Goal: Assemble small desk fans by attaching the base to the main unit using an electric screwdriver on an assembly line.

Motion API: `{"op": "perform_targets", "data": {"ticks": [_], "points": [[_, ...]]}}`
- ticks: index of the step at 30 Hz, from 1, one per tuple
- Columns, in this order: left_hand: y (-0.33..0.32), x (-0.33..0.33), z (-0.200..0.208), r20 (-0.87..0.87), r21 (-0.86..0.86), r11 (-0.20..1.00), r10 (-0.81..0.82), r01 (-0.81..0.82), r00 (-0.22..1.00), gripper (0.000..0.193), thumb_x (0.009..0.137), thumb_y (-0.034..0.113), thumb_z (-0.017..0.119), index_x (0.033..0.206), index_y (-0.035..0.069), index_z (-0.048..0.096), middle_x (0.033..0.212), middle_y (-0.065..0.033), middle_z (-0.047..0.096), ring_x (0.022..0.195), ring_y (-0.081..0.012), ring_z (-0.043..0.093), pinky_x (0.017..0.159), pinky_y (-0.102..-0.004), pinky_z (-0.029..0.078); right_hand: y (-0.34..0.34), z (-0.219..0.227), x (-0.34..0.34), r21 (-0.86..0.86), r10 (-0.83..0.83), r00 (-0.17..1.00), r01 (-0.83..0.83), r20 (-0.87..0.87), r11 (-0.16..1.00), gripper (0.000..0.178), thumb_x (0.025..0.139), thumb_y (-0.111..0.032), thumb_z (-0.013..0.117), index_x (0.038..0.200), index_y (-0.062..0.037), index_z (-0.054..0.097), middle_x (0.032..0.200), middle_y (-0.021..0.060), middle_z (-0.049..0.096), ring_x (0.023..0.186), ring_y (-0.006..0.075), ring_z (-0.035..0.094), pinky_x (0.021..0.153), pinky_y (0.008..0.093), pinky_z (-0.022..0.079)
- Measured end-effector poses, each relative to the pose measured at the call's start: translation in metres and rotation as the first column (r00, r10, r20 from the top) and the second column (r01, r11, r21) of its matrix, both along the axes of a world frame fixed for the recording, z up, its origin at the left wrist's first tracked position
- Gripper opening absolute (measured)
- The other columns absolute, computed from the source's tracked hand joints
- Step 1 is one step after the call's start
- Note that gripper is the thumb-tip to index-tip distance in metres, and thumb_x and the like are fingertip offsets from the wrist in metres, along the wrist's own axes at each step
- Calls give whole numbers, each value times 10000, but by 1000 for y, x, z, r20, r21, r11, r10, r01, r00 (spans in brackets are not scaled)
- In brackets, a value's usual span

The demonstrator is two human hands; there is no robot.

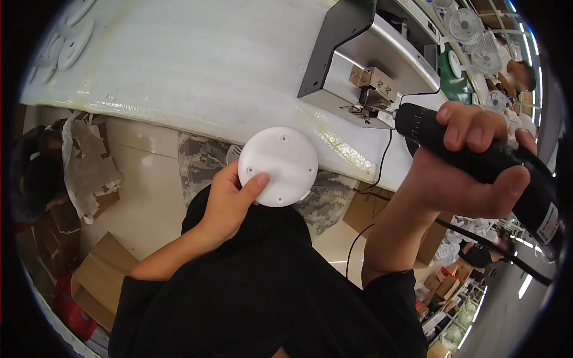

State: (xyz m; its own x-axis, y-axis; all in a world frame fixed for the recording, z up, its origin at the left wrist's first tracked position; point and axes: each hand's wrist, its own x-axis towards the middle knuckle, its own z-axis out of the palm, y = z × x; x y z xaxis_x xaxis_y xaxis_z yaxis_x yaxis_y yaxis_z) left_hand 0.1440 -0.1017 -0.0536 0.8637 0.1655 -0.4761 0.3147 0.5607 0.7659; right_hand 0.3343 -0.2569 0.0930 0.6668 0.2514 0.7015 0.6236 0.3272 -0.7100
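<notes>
My left hand [231, 196] grips a round white plastic base [279, 164] at its left edge, thumb lying on its face. Several screw holes sit near the rim of that disc, held over my lap by the table's front edge. My right hand [462, 161] is wrapped round a black electric screwdriver [471, 152], raised at the right. Its tip points left, to the metal pick-up part [376, 98] of a screw feeder [373, 59] on the table. Whether the tip touches that part or carries a screw, I cannot tell.
The white table [197, 65] has a taped front edge. More white discs [74, 42] lie at its far left. A black cable [382, 170] hangs from the table. Cardboard boxes [98, 277] stand on the floor at left. Fans [464, 24] and other people are at far right.
</notes>
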Motion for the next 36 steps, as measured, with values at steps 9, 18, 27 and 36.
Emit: {"op": "perform_targets", "data": {"ticks": [9, 18, 27, 36], "points": [[7, 20, 10, 1, 325, 940, -108, 102, 994, 346, 920, 201, 598, 1095, -97, 590, 905, -158, 672, 750, -162, 622, 659, -258, 510, 11, -12, -29, 86, 290, 938, -279, -190, 957, 584, 859, -509, 489, 1295, -120, 477, 745, -9, 521, 574, 100, 500, 627, 328, 432], [8, 25, 17, -47, 343, 928, -140, 147, 989, 354, 914, 215, 602, 1071, -103, 603, 877, -171, 679, 727, -183, 636, 643, -267, 516, 26, -30, -30, 47, 334, 908, -333, -254, 942, 611, 864, -527, 472, 1313, -114, 449, 754, 4, 517, 579, 108, 496, 631, 333, 434], [9, 25, 14, -37, 361, 920, -151, 154, 988, 366, 911, 235, 603, 1051, -102, 612, 860, -175, 678, 715, -190, 638, 635, -271, 517, 27, -28, -28, -3, 329, 913, -340, -239, 941, 569, 875, -519, 462, 1287, -127, 460, 759, 7, 515, 572, 115, 489, 630, 329, 434], [12, 21, 9, -29, 213, 965, -154, 157, 988, 409, 881, 222, 658, 1124, -91, 554, 901, -167, 654, 725, -197, 630, 642, -282, 526, 36, -39, -28, -97, 381, 904, -404, -194, 909, 544, 878, -526, 480, 1266, -145, 465, 731, -6, 506, 549, 103, 477, 608, 311, 426]]}}
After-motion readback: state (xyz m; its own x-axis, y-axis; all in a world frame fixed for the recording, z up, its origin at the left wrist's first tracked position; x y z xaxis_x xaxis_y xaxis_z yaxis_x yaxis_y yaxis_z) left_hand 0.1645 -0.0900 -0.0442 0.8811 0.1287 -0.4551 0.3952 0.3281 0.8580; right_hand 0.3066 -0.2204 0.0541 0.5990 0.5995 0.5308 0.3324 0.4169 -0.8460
